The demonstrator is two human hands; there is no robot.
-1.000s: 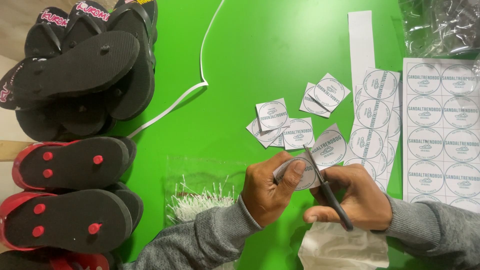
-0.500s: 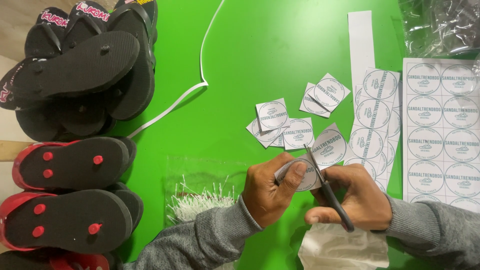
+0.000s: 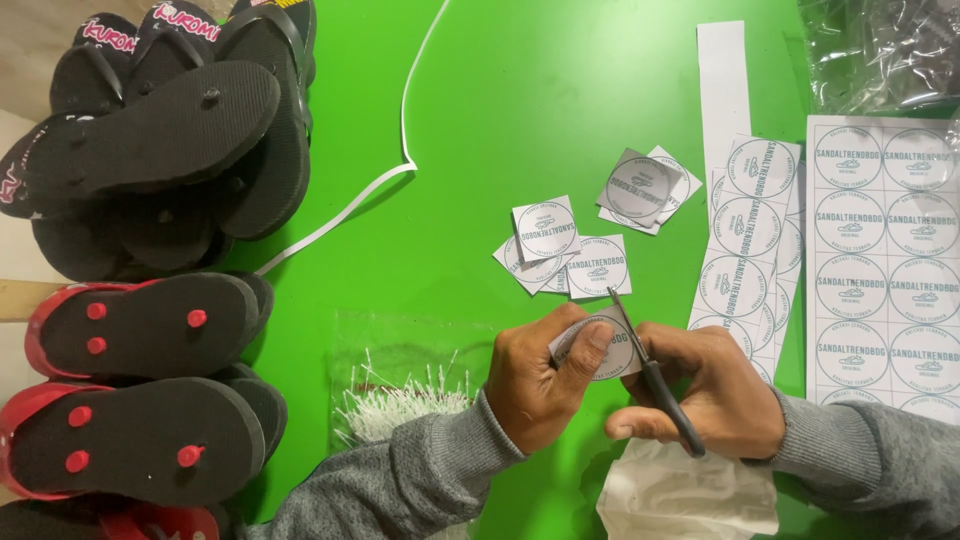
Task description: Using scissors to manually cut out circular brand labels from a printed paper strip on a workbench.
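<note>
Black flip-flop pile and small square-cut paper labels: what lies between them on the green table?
Head view: a thin white strip crosses the bare green table; nothing else lies between.

We note white label sheet (image 3: 880,270) with grey circles at right edge; cut square labels (image 3: 570,250) at centre; clear bag (image 3: 400,385) at lower centre.
</note>
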